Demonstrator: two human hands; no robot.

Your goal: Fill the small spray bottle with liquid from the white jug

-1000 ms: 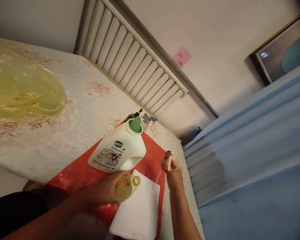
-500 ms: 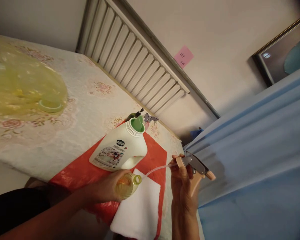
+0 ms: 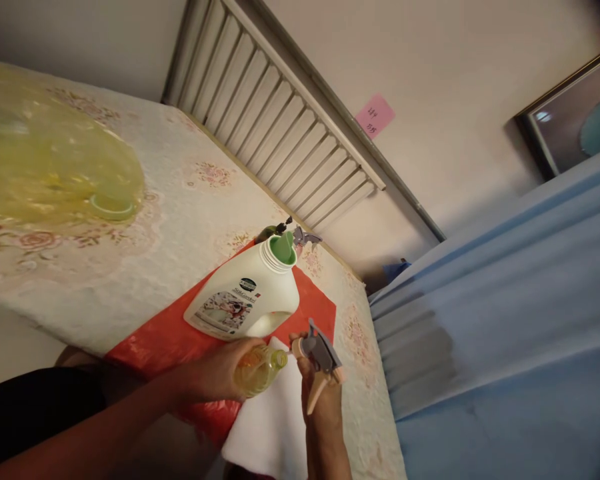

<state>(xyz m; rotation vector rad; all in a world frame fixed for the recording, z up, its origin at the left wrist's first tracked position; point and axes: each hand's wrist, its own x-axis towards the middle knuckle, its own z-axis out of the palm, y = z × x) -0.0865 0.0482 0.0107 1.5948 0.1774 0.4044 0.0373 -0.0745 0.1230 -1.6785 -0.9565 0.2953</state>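
Observation:
My left hand (image 3: 225,367) is wrapped round a clear yellow bottle (image 3: 260,375), tilted with its open neck pointing right. In my right hand (image 3: 323,393) is a grey and peach trigger spray head (image 3: 321,357), close beside the bottle's neck. Most of its dip tube is out of sight, seemingly inside the bottle. Just behind the hands stands a large cream detergent jug (image 3: 245,293) with a green spout in its uncapped mouth. A folded white cloth (image 3: 267,437) lies under my hands on a red sheet (image 3: 150,340).
A yellow plastic bag (image 3: 60,160) with a ring-shaped edge showing lies at the left on the flowered tablecloth (image 3: 180,220). Another grey spray head (image 3: 307,237) shows behind the jug. A radiator (image 3: 280,113) stands at the back, a blue curtain (image 3: 505,320) at the right.
My right hand has moved left with the spray head, up to the bottle's neck. The tube, before a long visible curve, is now mostly hidden. The bottle stays in my left hand.

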